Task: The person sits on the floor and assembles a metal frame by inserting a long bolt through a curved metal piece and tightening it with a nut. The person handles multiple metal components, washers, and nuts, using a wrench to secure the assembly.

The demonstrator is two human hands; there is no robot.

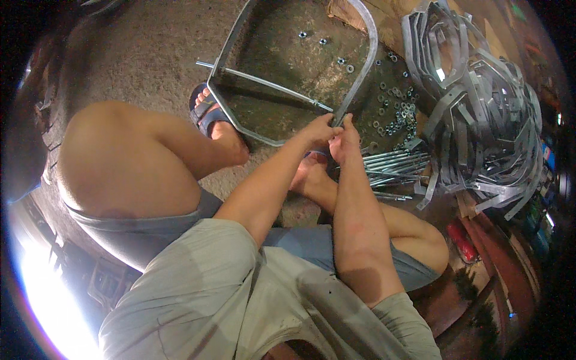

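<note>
A large hoop of flat grey metal strap with bent corners stands before me. A threaded rod runs across it, poking out past its left side and reaching the right side at my fingers. My left hand is closed at this right joint, its fingertips round the rod's end and the strap. Right beside it, my right hand is closed on the strap, thumb pointing away from me. The two hands touch. Whatever small part lies between the fingertips is hidden.
Loose nuts and washers are scattered right of the hoop, and a few nuts lie inside it. A bundle of threaded rods lies by my right foot. A tangled heap of bent metal straps rises at the right. My sandalled left foot is near the hoop.
</note>
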